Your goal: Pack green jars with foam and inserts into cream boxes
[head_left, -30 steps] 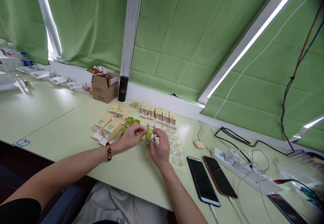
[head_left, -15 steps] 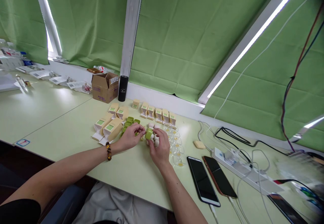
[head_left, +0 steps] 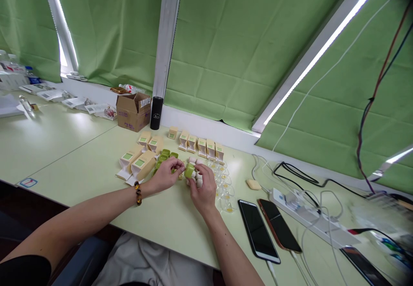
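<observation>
From where I stand, I see the right hand [head_left: 204, 187] with its fingers closed around a small green container [head_left: 189, 169], which is held above the worktop [head_left: 161, 221], between the two hands. The left hand [head_left: 166, 176] is just beside it, its thumb and fingertips drawn together; whether they pinch something small, I cannot tell. Near the left hand lie other green pieces [head_left: 165, 153], and beyond them beige boxes [head_left: 143, 163] with flaps open. Pale pieces [head_left: 199, 183] are partly hidden behind the right hand, and clear cups [head_left: 226, 190] stand on its right. Farther to the right, two phones [head_left: 259, 230] lie side by side.
</observation>
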The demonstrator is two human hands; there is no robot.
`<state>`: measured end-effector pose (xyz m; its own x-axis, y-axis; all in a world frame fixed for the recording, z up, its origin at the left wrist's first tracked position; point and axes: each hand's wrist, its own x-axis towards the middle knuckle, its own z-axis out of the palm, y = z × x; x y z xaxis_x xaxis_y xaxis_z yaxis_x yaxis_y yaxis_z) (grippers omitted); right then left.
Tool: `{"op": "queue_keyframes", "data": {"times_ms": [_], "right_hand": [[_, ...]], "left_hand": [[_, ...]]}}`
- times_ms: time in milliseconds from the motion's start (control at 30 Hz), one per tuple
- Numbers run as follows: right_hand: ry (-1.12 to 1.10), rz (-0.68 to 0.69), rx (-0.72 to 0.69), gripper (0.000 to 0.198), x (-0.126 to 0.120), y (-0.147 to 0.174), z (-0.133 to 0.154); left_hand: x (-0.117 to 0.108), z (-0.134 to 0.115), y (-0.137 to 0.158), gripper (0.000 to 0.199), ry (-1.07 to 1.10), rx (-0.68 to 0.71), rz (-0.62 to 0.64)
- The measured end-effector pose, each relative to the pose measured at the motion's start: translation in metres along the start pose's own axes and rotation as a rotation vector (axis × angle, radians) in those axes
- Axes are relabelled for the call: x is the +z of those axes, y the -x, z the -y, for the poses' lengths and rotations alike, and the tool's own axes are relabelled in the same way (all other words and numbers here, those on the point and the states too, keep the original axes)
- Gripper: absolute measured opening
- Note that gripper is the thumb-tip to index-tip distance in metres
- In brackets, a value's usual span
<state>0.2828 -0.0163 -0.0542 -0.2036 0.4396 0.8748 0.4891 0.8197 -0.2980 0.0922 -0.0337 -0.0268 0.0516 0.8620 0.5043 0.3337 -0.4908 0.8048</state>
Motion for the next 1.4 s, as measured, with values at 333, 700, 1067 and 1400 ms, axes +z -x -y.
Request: {"op": "queue_keyframes", "data": {"times_ms": [333,700,1067,1400], "right_hand": [[0.007,-0.009,-0.009,0.036,-0.0004,-0.0011,0.0009],[0.004,-0.013,-0.005,0.037,-0.0017,-0.0014,0.0006],[-0.006,-0.014,0.023,0.037,-0.0017,0.0001,-0.0032],[-0.009,-0.020,0.053,0.037,-0.0026,-0.0005,-0.0034]], "left_hand": [[0.0003,0.0019,-0.0005,0.019,-0.003,0.011,-0.015],[0.0000,0.0003,-0.0009,0.021,-0.001,0.005,-0.030],[-0.0003,0.0024,-0.0011,0.021,0.022,0.002,-0.052],[-0.0027,0.0013,-0.0027,0.025,0.031,-0.027,-0.091]]}}
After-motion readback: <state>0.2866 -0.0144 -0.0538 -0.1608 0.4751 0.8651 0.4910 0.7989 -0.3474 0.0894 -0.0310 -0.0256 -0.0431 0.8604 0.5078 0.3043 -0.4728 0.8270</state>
